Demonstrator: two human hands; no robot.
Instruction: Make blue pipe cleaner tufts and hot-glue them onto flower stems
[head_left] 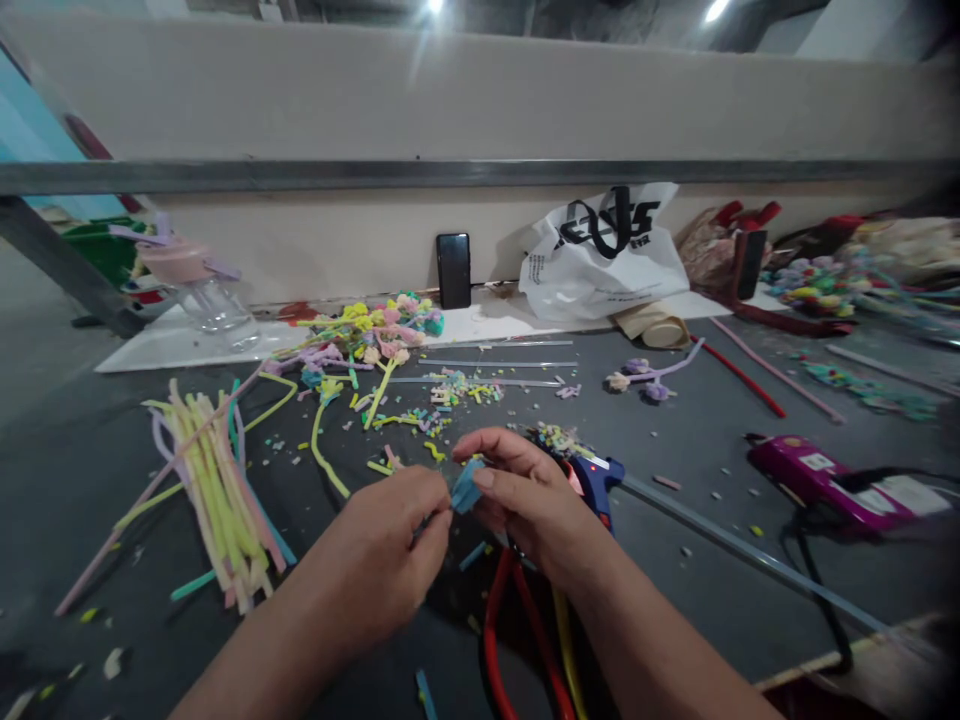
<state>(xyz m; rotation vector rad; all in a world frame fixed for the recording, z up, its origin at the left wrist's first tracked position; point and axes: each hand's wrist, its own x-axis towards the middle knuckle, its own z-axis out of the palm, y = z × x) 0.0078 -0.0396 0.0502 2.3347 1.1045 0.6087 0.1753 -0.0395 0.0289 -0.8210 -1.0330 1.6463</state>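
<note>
A small blue fuzzy piece of chenille stem (pixel 466 487) is between my two hands. My left hand (pixel 401 525) is closed in a pinch at its left end. The thumb and fingers of my right hand (pixel 529 495) close on its other side, with the palm turned inward. Below my right hand are the red handles of pliers (pixel 496 610); their head is hidden, and I cannot tell whether the hand touches them. Just behind that hand, partly covered, lies a blue glue gun (pixel 600 480) with a long clear glue stick (pixel 720 530).
A bundle of pale chenille stems (pixel 217 490) lies left. Fuzzy flowers (pixel 382 325) and cut scraps (pixel 465 388) lie behind my hands. A phone (pixel 454 270) leans on the wall by a white bag (pixel 600 265). A magenta corded device (pixel 832 480) lies right; a clear bottle (pixel 217 310) stands back left.
</note>
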